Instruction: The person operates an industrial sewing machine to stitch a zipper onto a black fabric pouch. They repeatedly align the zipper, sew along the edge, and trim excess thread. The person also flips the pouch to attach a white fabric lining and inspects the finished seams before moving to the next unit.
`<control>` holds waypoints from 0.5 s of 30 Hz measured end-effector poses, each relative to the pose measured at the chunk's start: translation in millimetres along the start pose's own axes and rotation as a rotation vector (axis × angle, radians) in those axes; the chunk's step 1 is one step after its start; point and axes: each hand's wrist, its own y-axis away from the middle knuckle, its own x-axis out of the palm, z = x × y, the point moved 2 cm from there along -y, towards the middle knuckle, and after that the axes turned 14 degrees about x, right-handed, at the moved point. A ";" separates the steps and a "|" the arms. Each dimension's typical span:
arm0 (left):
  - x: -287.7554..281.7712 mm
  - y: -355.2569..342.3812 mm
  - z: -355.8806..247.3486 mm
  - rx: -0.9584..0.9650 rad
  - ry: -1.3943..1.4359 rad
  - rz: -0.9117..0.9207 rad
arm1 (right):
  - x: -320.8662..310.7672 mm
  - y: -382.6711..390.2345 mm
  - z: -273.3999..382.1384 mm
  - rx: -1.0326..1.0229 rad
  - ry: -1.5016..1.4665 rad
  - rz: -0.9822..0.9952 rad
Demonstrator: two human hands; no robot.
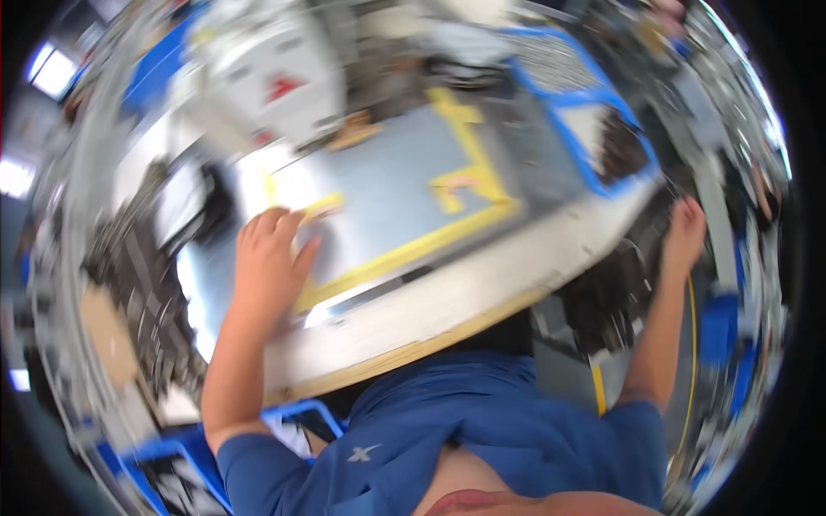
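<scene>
My left hand (271,258) is over the left part of the work table (413,311), its thumb apart from the fingers and nothing seen in it. Beside its fingertips runs a strip of yellow tape (325,208) on the grey work surface (391,176). My right hand (685,230) is out past the table's right end, over dark material (615,279). Its fingers look curled together. Blur hides what they hold, if anything.
A bulky white machine (280,82) with a red mark stands at the back left. Dark piles with a white piece (182,205) lie at the left. At the back right is a blue-rimmed tray (647,146). Blue bins (176,447) stand at lower left.
</scene>
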 end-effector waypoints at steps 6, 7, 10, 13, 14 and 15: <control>-43.6 84.2 101.4 -0.432 -0.398 -0.203 | 86.9 79.7 65.1 -0.230 -0.127 0.325; -50.6 102.1 116.0 -0.521 -0.469 -0.207 | 94.5 89.7 74.2 -0.246 -0.120 0.352; -68.9 152.2 148.8 -0.776 -0.621 -0.120 | 112.7 110.6 82.1 -0.255 -0.105 0.425; -73.2 187.7 164.3 -0.963 -0.497 -0.031 | 125.3 123.2 86.4 -0.190 -0.108 0.492; -73.3 192.4 163.0 -0.964 -0.497 -0.033 | 129.4 126.7 85.8 -0.190 -0.114 0.527; -71.2 194.9 159.9 -0.963 -0.497 -0.035 | 133.5 131.3 83.2 -0.190 -0.120 0.561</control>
